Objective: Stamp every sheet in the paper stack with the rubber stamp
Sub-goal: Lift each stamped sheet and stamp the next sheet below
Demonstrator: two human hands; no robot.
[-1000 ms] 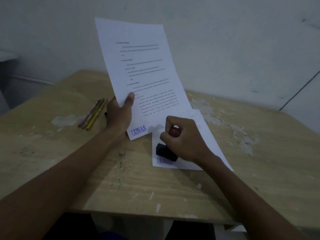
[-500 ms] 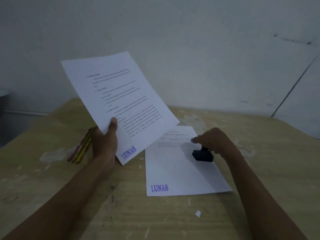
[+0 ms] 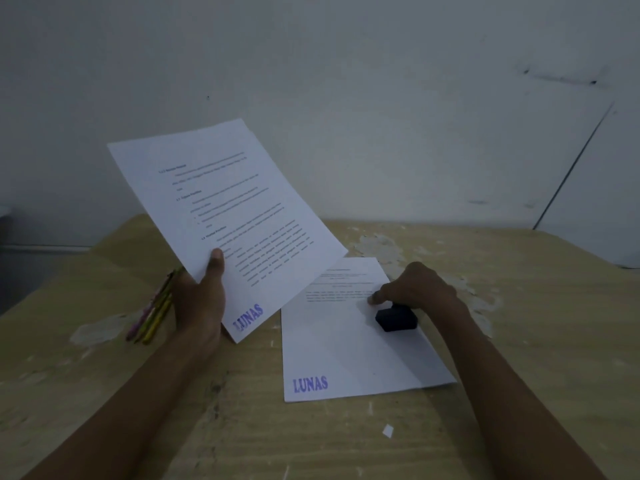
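My left hand [image 3: 201, 299] grips a printed sheet [image 3: 228, 216] by its lower left edge and holds it tilted above the table; a purple LUNAS mark sits at its bottom corner. A second sheet [image 3: 346, 344] lies flat on the wooden table [image 3: 519, 341], with a purple LUNAS mark near its lower left corner. My right hand [image 3: 419, 289] rests over the black rubber stamp [image 3: 396, 318], fingers curled on its handle. The stamp stands on the right half of the flat sheet.
Several coloured pencils [image 3: 156, 310] lie on the table left of my left hand. Patches of worn, peeled surface [image 3: 381, 244] mark the tabletop near the wall. A small white paper scrap [image 3: 388, 431] lies near the front.
The stamp moved from the flat sheet's lower left corner to its right side, leaving a LUNAS mark. The held sheet tilted down and left. The camera view rose.
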